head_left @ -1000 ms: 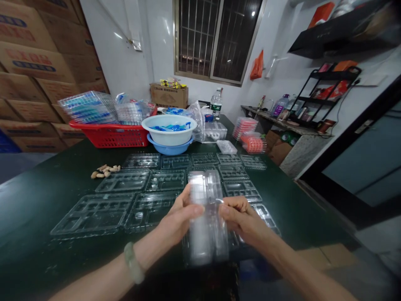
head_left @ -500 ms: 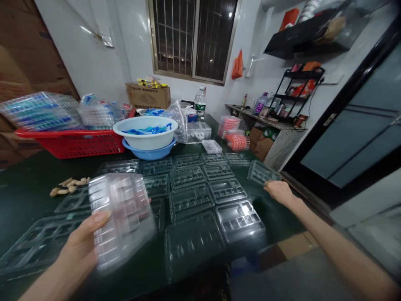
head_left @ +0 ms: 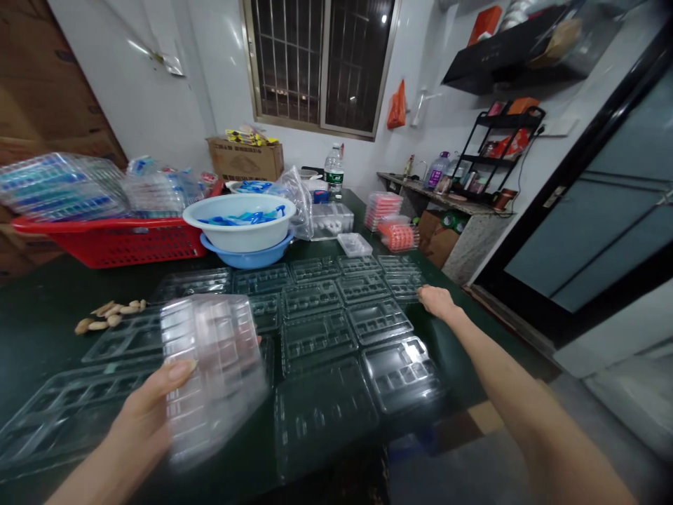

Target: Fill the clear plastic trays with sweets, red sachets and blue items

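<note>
My left hand (head_left: pixel 158 393) grips a stack of clear plastic blister trays (head_left: pixel 215 372), held up on edge above the near left of the table, thumb across the front and most fingers hidden behind. Out at the far right, my right hand (head_left: pixel 437 301) has its fingers closed at the right edge of one clear blister tray (head_left: pixel 404 286), which lies low at the end of the back row. Several more blister trays (head_left: pixel 320 337) spread over the dark green table (head_left: pixel 442 365) in rows. Nearest me is a larger clear tray (head_left: pixel 326 414).
Behind the trays, a white basin (head_left: pixel 239 242) with blue plastic pieces is stacked on a blue basin (head_left: pixel 249 258). A red basket (head_left: pixel 137 242) of packed trays stands left. Peanuts (head_left: pixel 113 315) lie near it. Packs of orange-pink pieces (head_left: pixel 399 235) sit at the back right.
My right hand has moved left and set its tray down against the back row. The left hand still holds the stack, shifted slightly right and down.
</note>
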The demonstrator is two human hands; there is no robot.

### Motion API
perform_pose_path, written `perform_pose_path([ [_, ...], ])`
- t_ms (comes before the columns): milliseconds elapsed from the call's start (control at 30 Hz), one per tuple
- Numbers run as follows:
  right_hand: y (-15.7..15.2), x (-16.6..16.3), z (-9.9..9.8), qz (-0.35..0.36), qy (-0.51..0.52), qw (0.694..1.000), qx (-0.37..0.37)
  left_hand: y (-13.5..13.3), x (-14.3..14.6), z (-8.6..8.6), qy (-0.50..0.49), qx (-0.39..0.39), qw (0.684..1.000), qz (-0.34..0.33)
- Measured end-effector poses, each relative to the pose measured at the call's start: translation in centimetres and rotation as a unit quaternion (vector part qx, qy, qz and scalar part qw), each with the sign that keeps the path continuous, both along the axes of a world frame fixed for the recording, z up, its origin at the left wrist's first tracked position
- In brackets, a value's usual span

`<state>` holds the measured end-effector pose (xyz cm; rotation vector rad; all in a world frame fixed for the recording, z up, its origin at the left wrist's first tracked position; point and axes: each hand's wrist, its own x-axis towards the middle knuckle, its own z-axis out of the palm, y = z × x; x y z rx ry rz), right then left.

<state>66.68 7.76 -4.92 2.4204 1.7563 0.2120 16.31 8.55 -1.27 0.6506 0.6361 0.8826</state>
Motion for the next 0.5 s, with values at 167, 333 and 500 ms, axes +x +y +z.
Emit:
perform_pose_path([
  [167, -0.6, -7.7, 2.6, 0.036, 0.071, 0.992, 0.097, -0.4, 3.3, 0.3, 0.032, 0.074, 0.997, -0.008],
  [333, -4.8, -21.4, 6.5, 0.306, 0.466, 0.829, 0.046, -2.5, 7.9, 0.9, 0.070, 0.159, 0.985, -0.015],
  [500, -7.8, -26.7, 9.0, 0.346, 0.594, 0.726, 0.001, -3.9, 8.1, 1.2, 0.057, 0.198, 0.978, -0.040],
])
